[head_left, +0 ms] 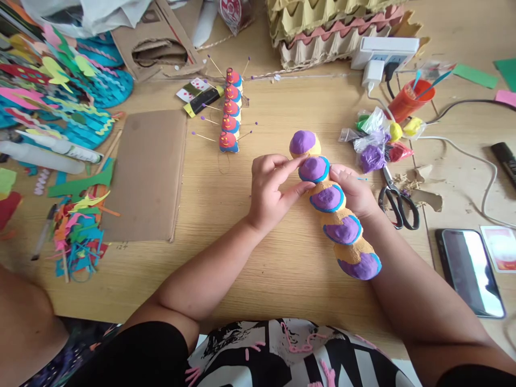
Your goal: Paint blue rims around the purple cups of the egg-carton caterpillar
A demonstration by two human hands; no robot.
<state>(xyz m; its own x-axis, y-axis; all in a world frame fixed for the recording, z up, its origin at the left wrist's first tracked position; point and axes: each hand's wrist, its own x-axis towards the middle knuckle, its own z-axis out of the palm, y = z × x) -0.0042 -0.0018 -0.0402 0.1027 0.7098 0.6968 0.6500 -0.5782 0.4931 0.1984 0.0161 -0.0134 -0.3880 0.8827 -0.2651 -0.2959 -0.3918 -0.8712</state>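
A strip of egg-carton cups (332,219) is held up above the table, slanting from upper left to lower right. Its tops are covered in purple clay, with orange-yellow showing between them. Blue clay edges most of the cups, while the farthest one shows no blue. My left hand (270,188) pinches the second cup from the far end between thumb and fingers. From the right side, my right hand (355,189) grips the strip near that same cup; some of its fingers are hidden underneath. Farther back stands a finished-looking red and blue egg-carton caterpillar (230,110) with smiling faces and pin-like legs.
Scissors (397,201), bagged clay (373,156) and an orange cup (413,102) lie to the right, beyond them a phone (471,273). Cardboard (143,177) and paper scraps (83,226) are at left. Egg trays (322,45) and a power strip (385,49) stand behind. Another person's arm (26,317) shows lower left.
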